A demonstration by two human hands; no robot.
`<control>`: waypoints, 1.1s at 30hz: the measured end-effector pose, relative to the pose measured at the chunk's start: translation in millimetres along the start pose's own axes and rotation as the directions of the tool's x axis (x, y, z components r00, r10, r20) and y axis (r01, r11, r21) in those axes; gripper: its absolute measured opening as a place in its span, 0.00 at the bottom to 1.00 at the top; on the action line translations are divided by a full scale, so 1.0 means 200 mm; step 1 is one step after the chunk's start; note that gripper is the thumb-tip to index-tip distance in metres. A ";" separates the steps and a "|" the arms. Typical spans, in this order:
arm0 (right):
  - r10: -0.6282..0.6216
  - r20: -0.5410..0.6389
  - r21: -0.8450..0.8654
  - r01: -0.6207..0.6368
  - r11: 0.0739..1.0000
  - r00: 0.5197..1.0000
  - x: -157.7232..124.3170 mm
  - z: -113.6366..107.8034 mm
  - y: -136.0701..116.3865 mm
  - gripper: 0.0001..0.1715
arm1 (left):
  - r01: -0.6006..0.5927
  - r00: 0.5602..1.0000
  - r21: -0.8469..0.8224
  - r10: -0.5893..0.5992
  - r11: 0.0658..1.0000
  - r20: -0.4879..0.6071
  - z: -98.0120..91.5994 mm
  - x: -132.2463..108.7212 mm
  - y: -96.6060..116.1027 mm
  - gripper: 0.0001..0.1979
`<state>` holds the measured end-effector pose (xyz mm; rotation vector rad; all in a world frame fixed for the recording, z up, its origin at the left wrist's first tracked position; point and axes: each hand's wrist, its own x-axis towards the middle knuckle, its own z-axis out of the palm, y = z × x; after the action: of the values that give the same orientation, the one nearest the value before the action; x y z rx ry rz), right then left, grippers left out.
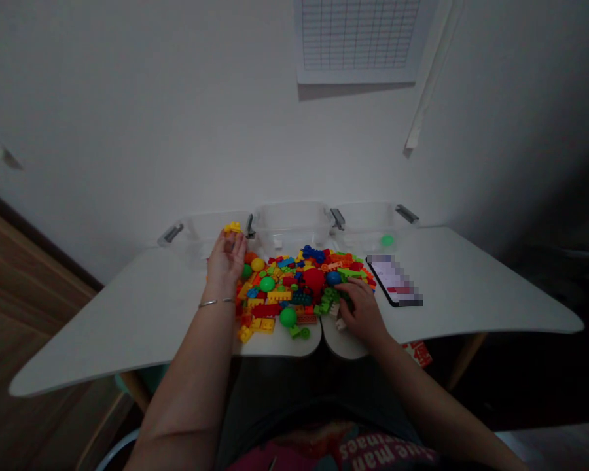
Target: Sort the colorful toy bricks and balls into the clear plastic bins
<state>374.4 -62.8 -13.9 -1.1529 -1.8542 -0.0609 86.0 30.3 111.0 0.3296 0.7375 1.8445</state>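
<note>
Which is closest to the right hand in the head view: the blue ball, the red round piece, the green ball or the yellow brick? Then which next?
1. Blue ball: just left of the right hand, right of centre.
2. Red round piece: near the centre.
3. Green ball: left of centre.
4. Yellow brick: far left, held by the left hand.

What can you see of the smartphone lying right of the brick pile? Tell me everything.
The smartphone lies flat, screen up, on the white table, angled diagonally, with its far end toward the clear plastic bins. It has a slim black edge. The lit screen looks pale with a red band, but pixelation makes it unreadable. Its left edge sits close to the pile of toy bricks, though contact is hard to tell. The right hand is nearby, not touching it.
</note>
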 end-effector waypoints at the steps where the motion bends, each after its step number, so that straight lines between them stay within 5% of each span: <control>1: 0.003 0.001 0.002 -0.003 1.000 1.000 0.00 0.00 0.00 0.18 | 0.013 1.000 0.005 -0.013 1.000 -0.003 0.00 0.00 0.00 0.05; 9: 0.006 0.002 0.000 -0.006 1.000 1.000 0.00 0.00 -0.01 0.17 | -0.004 1.000 0.116 0.002 0.993 0.016 -0.06 0.04 -0.03 0.05; 12: -0.003 0.004 -0.003 0.003 1.000 1.000 0.00 0.00 0.00 0.17 | -0.075 0.997 0.340 0.057 0.938 0.060 -0.08 0.04 -0.10 0.09; 14: -0.006 0.006 -0.005 0.006 1.000 1.000 0.00 0.00 0.00 0.17 | -0.201 0.979 0.553 0.143 0.808 0.147 -0.09 0.02 -0.15 0.10; 17: -0.002 0.007 -0.006 0.002 1.000 1.000 0.00 0.00 0.00 0.17 | -0.463 0.884 0.739 0.197 0.490 0.423 -0.10 -0.02 -0.24 0.11; 21: 0.006 0.010 -0.004 -0.006 1.000 1.000 0.01 0.00 0.00 0.18 | -0.789 0.612 0.607 0.036 0.088 0.790 -0.07 -0.10 -0.31 0.16; 24: 0.002 0.006 0.003 -0.002 1.000 1.000 0.01 0.00 0.00 0.18 | -0.896 0.438 0.415 -0.158 -0.160 0.885 -0.04 -0.13 -0.35 0.24; 28: 0.003 0.007 0.008 -0.003 1.000 1.000 0.01 -0.01 -0.01 0.18 | -0.889 0.386 0.260 -0.312 -0.376 0.868 -0.02 -0.15 -0.39 0.32; 33: 0.018 0.008 0.011 -0.018 1.000 1.000 0.01 -0.01 -0.01 0.19 | -0.891 0.362 0.207 -0.357 -0.404 0.861 -0.02 -0.13 -0.43 0.28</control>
<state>374.2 -64.4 -9.8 -1.1634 -1.8482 -0.0356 157.5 25.0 58.0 2.9449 1.3615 0.6164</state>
